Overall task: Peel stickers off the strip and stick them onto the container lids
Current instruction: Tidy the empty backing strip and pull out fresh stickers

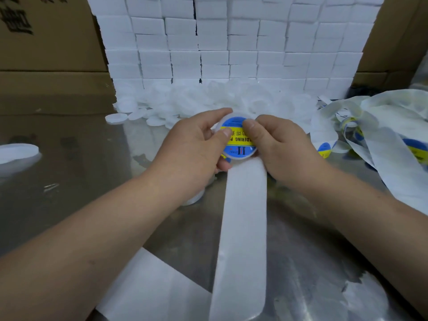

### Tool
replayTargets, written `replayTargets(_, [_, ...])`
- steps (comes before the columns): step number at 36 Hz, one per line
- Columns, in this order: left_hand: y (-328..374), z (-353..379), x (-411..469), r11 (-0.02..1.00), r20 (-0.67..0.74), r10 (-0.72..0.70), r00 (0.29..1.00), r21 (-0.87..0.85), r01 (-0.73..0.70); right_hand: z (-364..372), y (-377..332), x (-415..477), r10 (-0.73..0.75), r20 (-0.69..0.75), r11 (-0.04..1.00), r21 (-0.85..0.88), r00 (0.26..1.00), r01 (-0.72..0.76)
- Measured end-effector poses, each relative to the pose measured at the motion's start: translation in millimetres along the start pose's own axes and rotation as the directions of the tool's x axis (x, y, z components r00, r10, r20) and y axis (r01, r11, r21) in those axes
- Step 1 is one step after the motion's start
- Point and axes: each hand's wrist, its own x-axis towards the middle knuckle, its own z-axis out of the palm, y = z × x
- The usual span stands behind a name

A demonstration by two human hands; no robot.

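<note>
Upper half of the frame: a wall of white boxes [231,42], with brown cartons [46,42] on both sides. Below it lies the shiny metal table [69,181]. A long bare white strip [243,228] runs from the bottom edge up the centre, right to my hands, and its lower end is cut off by the frame. At right lies a tangle of more strip [375,126] with blue-and-yellow stickers on it, blurred and partly out of view. A heap of plain white lids [208,98] sits at the foot of the boxes.

Centre frame, my hands are close together. My left hand [196,144] is curled round one lid [237,115], thumb pressing across its top. My right hand [282,144] meets it from the other side, thumb down on the sticker [240,149] that covers the lid. The right fingers are tucked underneath and hidden, so it probably pinches the lid too. My thumbs hide part of the print, so only broken letters show.
</note>
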Motion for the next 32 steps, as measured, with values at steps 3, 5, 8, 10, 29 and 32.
replayTargets(3, [-2, 0, 2, 1.0, -0.003, -0.002, 1.0, 0.028, 0.002, -1, -3, -1, -0.029, 0.016, 0.997, -0.065, 0.999, 0.03])
replayTargets(5, [-2, 1, 2, 0.998, -0.007, 0.011, 1.0, 0.058, -0.011, -1, -4, -1, -0.031, 0.016, 0.997, -0.073, 0.999, 0.032])
replayTargets(8, [-2, -2, 1, 0.995, -0.022, 0.028, 0.999, 0.1, -0.026, 0, -4, -1, -0.006, 0.018, 0.999, -0.04, 1.0, 0.007])
replayTargets(10, [-4, -6, 3, 0.984, -0.077, 0.048, 0.996, 0.172, -0.034, 1, -2, 1, 0.04, 0.001, 0.999, 0.018, 0.999, -0.04])
replayTargets(29, [-11, -23, 17, 0.819, -0.153, 0.013, 0.988, 0.568, 0.077, 1, -9, -6, -0.077, 0.052, 0.931, 0.362, 0.996, 0.053])
replayTargets(32, [-4, -15, 14, 0.964, -0.101, -0.124, 0.987, 0.224, 0.144, -2, -12, -8, -0.112, 0.076, 0.901, 0.428, 0.991, 0.069])
